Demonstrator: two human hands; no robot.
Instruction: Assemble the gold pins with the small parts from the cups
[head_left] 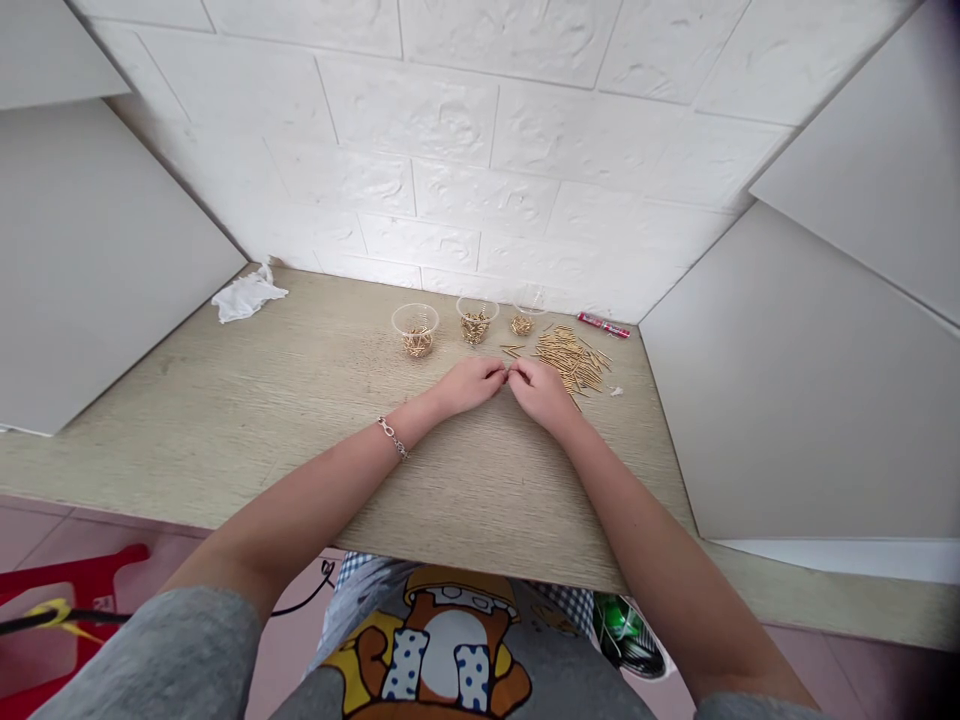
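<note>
Left hand (474,384) and right hand (541,390) pinched close together; can't tell if they're gripping anything. Loose gold pins (570,358) beside the right; three clear plastic cups (394,322) further back.

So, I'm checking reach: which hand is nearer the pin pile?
Right. The right hand is at the near left edge of the pin pile; the left hand is farther left.

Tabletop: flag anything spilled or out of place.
Small specks lie scattered left of the leftmost cup, perhaps spilled debris. A crumpled white wad by the left panel also looks stray, far from the golden pieces.
</note>
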